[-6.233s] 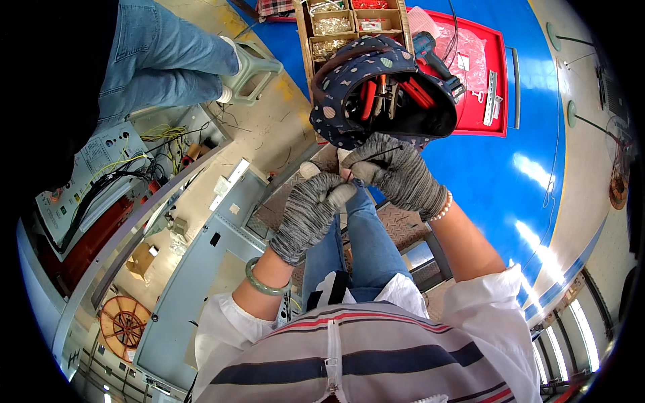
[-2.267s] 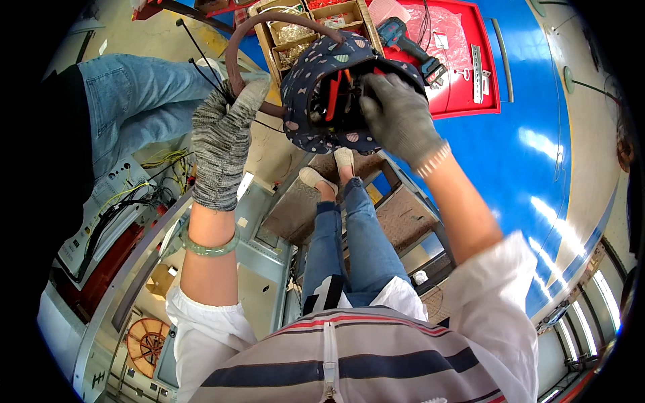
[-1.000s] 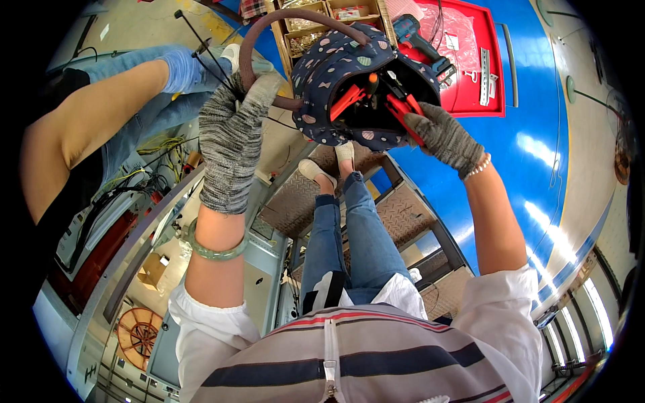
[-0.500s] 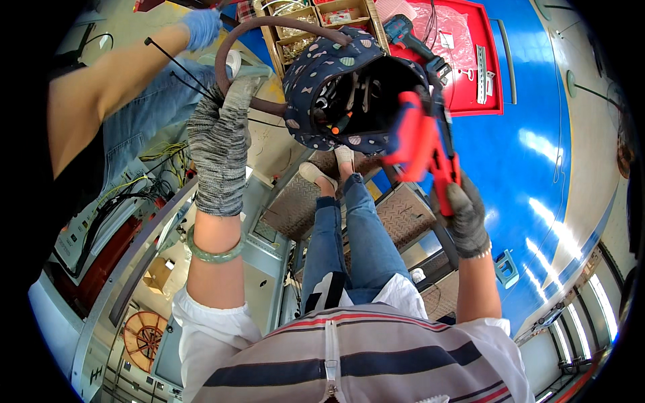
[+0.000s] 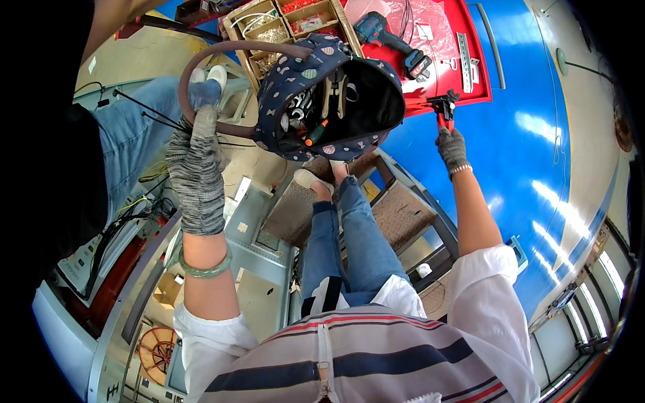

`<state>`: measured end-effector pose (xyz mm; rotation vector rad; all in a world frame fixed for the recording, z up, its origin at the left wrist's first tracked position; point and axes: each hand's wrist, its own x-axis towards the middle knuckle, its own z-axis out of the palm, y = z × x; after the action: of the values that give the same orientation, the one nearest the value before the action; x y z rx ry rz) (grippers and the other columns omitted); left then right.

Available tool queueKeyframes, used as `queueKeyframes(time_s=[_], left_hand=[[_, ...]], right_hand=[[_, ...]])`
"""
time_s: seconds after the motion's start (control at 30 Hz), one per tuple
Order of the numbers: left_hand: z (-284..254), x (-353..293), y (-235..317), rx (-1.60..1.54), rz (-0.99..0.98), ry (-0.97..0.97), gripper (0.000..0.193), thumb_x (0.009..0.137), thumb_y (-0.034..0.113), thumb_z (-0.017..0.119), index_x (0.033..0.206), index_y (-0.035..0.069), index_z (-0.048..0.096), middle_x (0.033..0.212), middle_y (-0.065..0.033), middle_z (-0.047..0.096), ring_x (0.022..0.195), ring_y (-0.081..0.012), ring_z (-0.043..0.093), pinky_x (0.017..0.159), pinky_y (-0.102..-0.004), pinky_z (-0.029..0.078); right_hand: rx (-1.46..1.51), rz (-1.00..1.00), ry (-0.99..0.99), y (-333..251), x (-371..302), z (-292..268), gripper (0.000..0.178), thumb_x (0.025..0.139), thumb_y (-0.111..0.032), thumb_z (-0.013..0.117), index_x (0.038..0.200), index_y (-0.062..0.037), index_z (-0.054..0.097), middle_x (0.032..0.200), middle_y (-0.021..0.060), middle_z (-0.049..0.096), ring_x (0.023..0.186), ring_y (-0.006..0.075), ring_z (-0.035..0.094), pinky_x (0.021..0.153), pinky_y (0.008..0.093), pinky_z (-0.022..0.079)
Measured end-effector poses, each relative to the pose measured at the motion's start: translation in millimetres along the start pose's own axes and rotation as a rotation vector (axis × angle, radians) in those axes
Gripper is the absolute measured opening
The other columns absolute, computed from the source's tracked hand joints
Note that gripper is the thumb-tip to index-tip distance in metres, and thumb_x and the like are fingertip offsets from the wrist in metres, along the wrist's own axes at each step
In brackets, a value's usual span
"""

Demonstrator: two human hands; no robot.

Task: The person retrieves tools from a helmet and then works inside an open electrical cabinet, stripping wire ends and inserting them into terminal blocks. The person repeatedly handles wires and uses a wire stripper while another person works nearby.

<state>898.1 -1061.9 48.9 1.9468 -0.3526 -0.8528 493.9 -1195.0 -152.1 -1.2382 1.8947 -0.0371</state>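
Observation:
My left hand (image 5: 196,131), in a grey knit glove, is closed round the brown handle (image 5: 183,84) of a dark blue patterned tool bag (image 5: 274,101). Thin black cable ties (image 5: 149,107) stick out from the same hand. The bag's mouth gapes toward me, showing pliers (image 5: 334,97) and an orange-and-green screwdriver (image 5: 316,132) inside. Over to the right, my gloved right hand (image 5: 452,150) grips red-handled crimping pliers (image 5: 444,107) with a black head, at the near edge of a red tray. My fingers hide much of the handles.
On the red tray (image 5: 480,67) lie a cordless drill (image 5: 390,41), clear plastic and a slotted metal strip (image 5: 465,62). Behind the bag stands a divided parts box (image 5: 285,30). Another person's arm (image 5: 111,20) and jeans are at left. Metal steps (image 5: 396,208) lie below.
My right hand has carried the crimping pliers away from the bag's mouth, up and right to the tray. My left hand and the bag shifted slightly left. The other person's blue-gloved hand left view.

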Motion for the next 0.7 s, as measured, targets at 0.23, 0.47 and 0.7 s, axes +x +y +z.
queueKeyframes(time_s=[0.23, 0.47, 0.7], left_hand=[[22, 11, -6, -0.130, 0.013, 0.002, 0.030, 0.080, 0.031, 0.064, 0.092, 0.004, 0.063, 0.063, 0.0063, 0.046, 0.054, -0.0018, 0.038, 0.050, -0.0167, 0.030], [49, 1, 6, -0.123, 0.044, -0.034, 0.025, 0.080, 0.027, 0.065, 0.090, 0.004, 0.062, 0.058, 0.0066, 0.045, 0.046, -0.0007, 0.036, 0.042, -0.0158, 0.028], [36, -19, 18, -0.045, 0.033, -0.076, 0.021, 0.078, 0.023, 0.067, 0.089, 0.005, 0.063, 0.067, 0.0030, 0.056, 0.052, -0.0010, 0.045, 0.045, -0.0143, 0.033]], right_hand=[[-0.510, -0.134, 0.214, 36, 111, 70, 0.030, 0.087, -0.033, 0.046, 0.089, -0.0052, 0.057, 0.073, 0.0138, 0.060, 0.072, 0.0327, 0.058, 0.060, 0.0385, 0.043], [-0.247, -0.171, -0.240, 36, 113, 90, 0.031, 0.081, -0.030, 0.056, 0.102, -0.0076, 0.055, 0.091, 0.0164, 0.062, 0.091, 0.0290, 0.058, 0.071, 0.0424, 0.049], [-0.257, -0.115, 0.135, 26, 15, 77, 0.057, 0.079, -0.034, 0.063, 0.122, -0.0026, 0.045, 0.105, 0.0150, 0.058, 0.096, 0.0234, 0.055, 0.080, 0.0360, 0.047]])
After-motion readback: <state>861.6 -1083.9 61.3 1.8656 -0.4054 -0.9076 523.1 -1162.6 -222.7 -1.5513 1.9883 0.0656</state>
